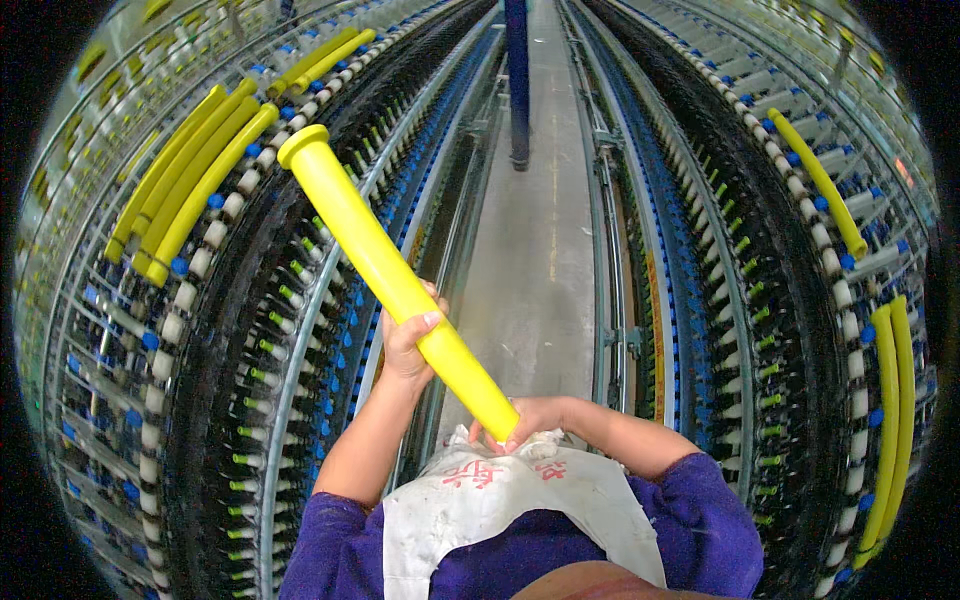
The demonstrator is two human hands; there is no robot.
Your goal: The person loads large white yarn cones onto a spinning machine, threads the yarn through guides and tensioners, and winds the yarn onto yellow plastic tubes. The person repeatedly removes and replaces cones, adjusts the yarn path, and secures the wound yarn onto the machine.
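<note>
A long, bright yellow tube [370,255] slants across the view in front of me, with a flared collar at its upper left end. My left hand [405,340] is wrapped round its lower middle, thumb across the front. At the tube's lower right end, close to my white apron [430,520], my right hand [528,418] is closed with fingers on both sides of that end. Crumpled white material [540,445] lies beneath the right hand; whether its fingertips also pinch some of it is hidden.
Long machine frames with rows of green-topped bobbins [285,292] flank a grey floor aisle [525,250]. More yellow tubes [210,195] lie on the left rack, and others [885,400] on the right. A dark blue hanging pipe [517,90] comes down over the aisle ahead.
</note>
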